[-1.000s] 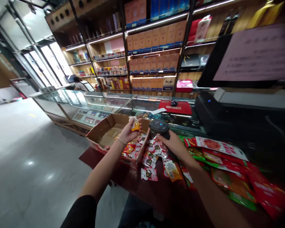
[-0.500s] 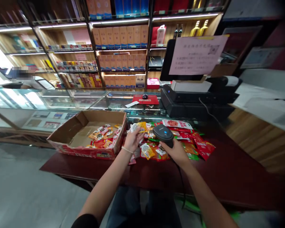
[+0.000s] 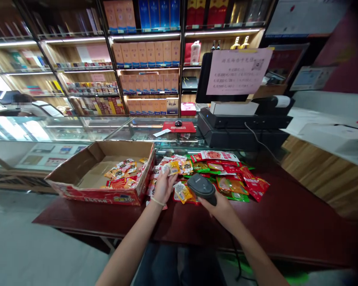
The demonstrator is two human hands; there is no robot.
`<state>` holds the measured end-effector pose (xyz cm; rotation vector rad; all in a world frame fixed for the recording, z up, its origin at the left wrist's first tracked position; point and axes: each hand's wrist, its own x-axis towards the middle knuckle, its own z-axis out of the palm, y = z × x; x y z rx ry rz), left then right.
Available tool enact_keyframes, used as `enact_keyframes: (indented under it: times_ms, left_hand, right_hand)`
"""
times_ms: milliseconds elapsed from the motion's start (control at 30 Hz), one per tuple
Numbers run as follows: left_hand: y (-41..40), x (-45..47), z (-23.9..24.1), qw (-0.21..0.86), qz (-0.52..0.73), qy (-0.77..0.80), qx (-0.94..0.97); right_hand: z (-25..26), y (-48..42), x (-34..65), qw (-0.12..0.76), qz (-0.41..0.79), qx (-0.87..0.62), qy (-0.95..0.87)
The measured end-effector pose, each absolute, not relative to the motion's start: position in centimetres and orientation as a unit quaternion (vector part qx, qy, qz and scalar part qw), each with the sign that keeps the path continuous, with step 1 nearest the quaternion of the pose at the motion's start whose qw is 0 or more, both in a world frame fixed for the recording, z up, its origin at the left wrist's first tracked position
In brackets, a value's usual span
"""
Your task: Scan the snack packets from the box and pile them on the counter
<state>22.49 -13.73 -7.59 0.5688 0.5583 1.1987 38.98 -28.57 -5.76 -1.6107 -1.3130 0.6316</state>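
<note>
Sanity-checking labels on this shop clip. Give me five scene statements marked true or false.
1. The left hand holds a yellow packet. True.
2. The right hand holds a phone. False: it grips a black scanner.
3. The box is empty. False: packets lie in its right end.
4. Red and green packets lie on the table right of the scanner. True.
5. The box sits on the floor. False: it sits on the table.
</note>
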Motion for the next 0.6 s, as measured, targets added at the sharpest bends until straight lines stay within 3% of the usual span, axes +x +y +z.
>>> enact_keyframes:
  times_ms: [133,267,433,600]
  left_hand:
    - [-11.9,21.2,-7.3,0.531,0.594,0.33,0.506]
    - [-9.5,20.2,-8.2,0.316,0.515,0.361,0.71]
    - [-8.4,19.6,-10.9,0.254,0.361,0.38,0.813]
    - [-9.5,19.7,-11.0,0.202,0.413,0.356,0.814]
  right_hand:
    - [-5.6,-28.4,39.8,0.437,0.345,-0.69,-0.463]
    - [-4.8,-27.0,40.5,0.445,0.352,-0.687,-0.454]
    - [-3.6,-24.4,41.2,0.449,0.33,-0.684,-0.471]
    - [-2.2,-22.1,40.7,0.432,0.333,-0.679,-0.492]
